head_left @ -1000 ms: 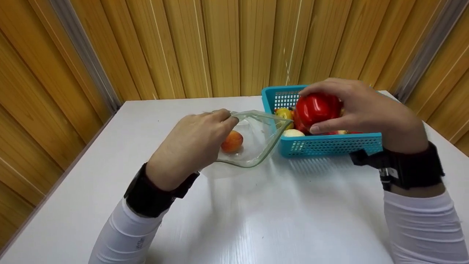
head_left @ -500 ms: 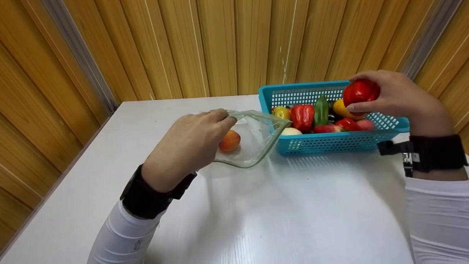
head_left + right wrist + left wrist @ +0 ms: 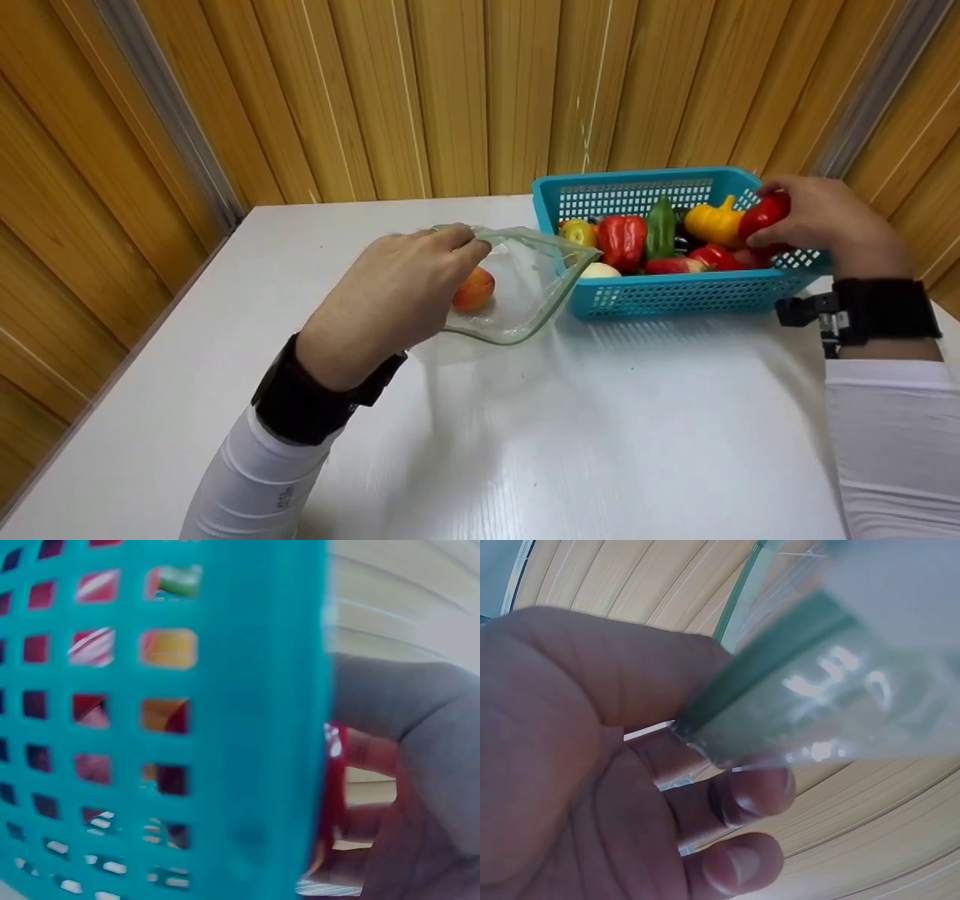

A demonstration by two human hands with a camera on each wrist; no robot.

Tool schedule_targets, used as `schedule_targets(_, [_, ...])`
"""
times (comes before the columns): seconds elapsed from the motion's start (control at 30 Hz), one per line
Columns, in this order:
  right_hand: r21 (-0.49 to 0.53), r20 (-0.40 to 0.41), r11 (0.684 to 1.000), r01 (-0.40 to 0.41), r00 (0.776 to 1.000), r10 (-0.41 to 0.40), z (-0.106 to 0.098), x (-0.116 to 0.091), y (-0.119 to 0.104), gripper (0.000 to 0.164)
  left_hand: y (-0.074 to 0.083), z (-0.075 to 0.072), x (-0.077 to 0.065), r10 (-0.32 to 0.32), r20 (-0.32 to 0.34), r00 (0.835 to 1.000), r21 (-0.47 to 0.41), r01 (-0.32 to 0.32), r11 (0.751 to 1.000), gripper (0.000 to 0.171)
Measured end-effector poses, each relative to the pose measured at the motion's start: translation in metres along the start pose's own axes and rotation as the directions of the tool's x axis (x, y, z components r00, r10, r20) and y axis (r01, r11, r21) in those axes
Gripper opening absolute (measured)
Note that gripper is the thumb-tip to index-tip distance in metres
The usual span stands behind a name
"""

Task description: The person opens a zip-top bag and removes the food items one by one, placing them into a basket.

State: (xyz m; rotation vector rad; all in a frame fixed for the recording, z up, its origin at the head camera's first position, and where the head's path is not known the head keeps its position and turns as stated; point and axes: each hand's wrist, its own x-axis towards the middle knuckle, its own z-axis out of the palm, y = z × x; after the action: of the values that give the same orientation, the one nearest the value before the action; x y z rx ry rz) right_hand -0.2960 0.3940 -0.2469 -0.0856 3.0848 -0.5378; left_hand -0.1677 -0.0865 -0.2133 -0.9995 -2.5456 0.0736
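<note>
My left hand (image 3: 386, 300) pinches the rim of a clear plastic bag with a green edge (image 3: 534, 322); the mouth stands open toward the basket. An orange-red peach (image 3: 475, 290) lies in the bag, partly hidden by the fingers. In the left wrist view, the bag's green strip (image 3: 780, 652) runs between thumb and forefinger. At the right end of the turquoise basket (image 3: 675, 296), my right hand (image 3: 836, 221) holds a glossy red bell pepper (image 3: 766, 212), low over the contents. The basket wall (image 3: 255, 727) covers most of that pepper in the right wrist view.
Inside the basket are another red bell pepper (image 3: 622, 241), a green pepper (image 3: 661, 229), a yellow gourd (image 3: 712, 223), a yellow-green fruit (image 3: 579, 233) and several red pieces. A pale round item (image 3: 600, 271) sits by its front left corner. Wood-patterned panels (image 3: 450, 97) close off the white table's (image 3: 570, 442) back.
My right hand has carried the red bell pepper from the basket's left part to its right end, then lowered it into the basket. The left hand and bag stay put.
</note>
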Motion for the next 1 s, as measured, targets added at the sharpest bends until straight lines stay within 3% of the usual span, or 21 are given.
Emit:
schedule_targets(0.23, [-0.006, 0.035, 0.999, -0.033, 0.999, 0.034, 0.004, 0.001, 0.005, 0.074, 0.0, 0.001, 0.002, 0.015, -0.009, 1.0, -0.004, -0.015, 1.0, 0.037])
schedule_targets(0.43, [-0.063, 0.158, 0.997, -0.044, 0.986, 0.053, 0.004, -0.001, 0.004, 0.076, 0.001, 0.0, 0.001, 0.004, 0.012, 1.0, -0.01, -0.003, 1.0, 0.041])
schedule_targets(0.53, [-0.082, 0.183, 0.996, -0.033, 0.982, 0.047, 0.004, -0.002, 0.003, 0.082, 0.001, 0.001, 0.001, 0.01, 0.011, 1.0, -0.009, -0.009, 1.0, 0.041])
schedule_targets(0.67, [-0.086, 0.169, 0.996, -0.031, 0.985, 0.045, 0.002, -0.003, 0.001, 0.09, 0.001, 0.0, 0.001, 0.012, 0.008, 1.0, -0.007, -0.012, 1.0, 0.041])
schedule_targets(1.0, [-0.065, 0.051, 0.998, -0.022, 0.998, 0.026, -0.005, -0.011, -0.024, 0.079, 0.002, 0.001, 0.001, 0.004, 0.02, 1.0, -0.005, -0.004, 1.0, 0.044])
